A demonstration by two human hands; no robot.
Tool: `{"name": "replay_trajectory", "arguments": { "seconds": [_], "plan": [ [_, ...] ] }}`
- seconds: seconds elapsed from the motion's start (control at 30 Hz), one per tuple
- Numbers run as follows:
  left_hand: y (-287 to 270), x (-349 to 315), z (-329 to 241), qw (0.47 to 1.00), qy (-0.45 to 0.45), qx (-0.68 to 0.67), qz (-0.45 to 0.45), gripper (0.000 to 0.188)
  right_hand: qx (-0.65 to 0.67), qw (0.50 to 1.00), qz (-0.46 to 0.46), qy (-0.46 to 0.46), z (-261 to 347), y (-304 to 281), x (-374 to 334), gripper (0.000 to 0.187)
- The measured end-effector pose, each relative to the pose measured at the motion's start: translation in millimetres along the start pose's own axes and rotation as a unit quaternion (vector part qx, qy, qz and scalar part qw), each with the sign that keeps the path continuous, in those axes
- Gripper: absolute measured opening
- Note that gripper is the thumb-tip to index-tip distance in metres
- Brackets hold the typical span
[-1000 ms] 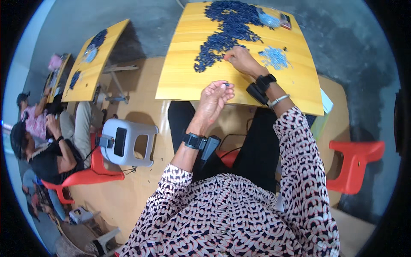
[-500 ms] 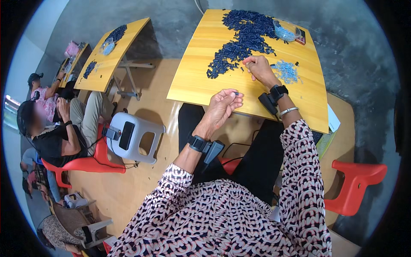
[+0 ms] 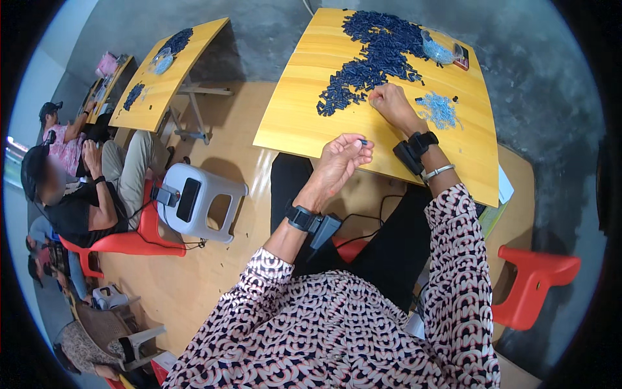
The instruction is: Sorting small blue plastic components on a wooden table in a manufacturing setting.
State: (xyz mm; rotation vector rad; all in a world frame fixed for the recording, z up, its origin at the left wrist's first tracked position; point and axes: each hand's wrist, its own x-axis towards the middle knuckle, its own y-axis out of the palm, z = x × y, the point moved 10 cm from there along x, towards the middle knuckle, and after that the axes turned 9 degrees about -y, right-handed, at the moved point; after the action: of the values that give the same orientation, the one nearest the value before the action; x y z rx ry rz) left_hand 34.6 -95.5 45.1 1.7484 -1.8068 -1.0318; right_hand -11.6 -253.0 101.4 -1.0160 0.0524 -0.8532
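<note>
My left hand (image 3: 342,161) is held over the near edge of the yellow table (image 3: 299,78), palm turned up. Its thumb and fingertips pinch a small dark blue piece (image 3: 364,142), like a short tube. At the near edge of a heap of similar dark blue pieces (image 3: 382,55), my right hand (image 3: 392,104) is closed with the fingers bent down. What its fingertips hold, if anything, is hidden. Just right of that hand lies a loose pile of tiny light blue pieces (image 3: 439,110).
A clear tub (image 3: 438,50) of light blue pieces stands at the far right, beside a dark red box (image 3: 460,57). On the left, a second yellow table (image 3: 139,117) bears similar heaps. A grey stool (image 3: 201,201), a red stool (image 3: 534,285) and seated people are around.
My right hand's fingers have curled in more tightly by the dark blue heap. My left hand still pinches its small piece, having barely moved. The whole view has shifted slightly.
</note>
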Motion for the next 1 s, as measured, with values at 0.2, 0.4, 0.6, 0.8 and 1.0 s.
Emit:
{"name": "replay_trajectory", "arguments": {
  "seconds": [0.2,0.4,0.6,0.8,1.0],
  "plan": [
    [-1.5,0.5,-0.1,1.000,-0.001,0.001,-0.012,0.018,-0.009,1.000,-0.001,0.009,3.8,-3.4,-4.3,0.013],
    [-1.7,0.2,-0.6,1.000,0.002,0.004,-0.014,0.016,0.013,0.999,-0.041,0.015,9.0,-15.0,-15.5,0.020],
    [-3.5,2.0,-4.1,1.000,0.010,-0.004,-0.025,0.015,0.249,0.954,-0.079,0.146,-3.7,-17.3,-56.2,0.027],
    [4.5,5.8,-3.9,0.998,0.008,-0.049,-0.031,0.014,0.459,0.846,-0.163,0.217,11.4,-12.1,-103.3,0.026],
    [15.6,11.4,4.1,0.996,-0.004,-0.087,-0.011,0.011,0.578,0.767,-0.236,0.151,21.9,-12.9,-122.5,0.031]
  ]
}}
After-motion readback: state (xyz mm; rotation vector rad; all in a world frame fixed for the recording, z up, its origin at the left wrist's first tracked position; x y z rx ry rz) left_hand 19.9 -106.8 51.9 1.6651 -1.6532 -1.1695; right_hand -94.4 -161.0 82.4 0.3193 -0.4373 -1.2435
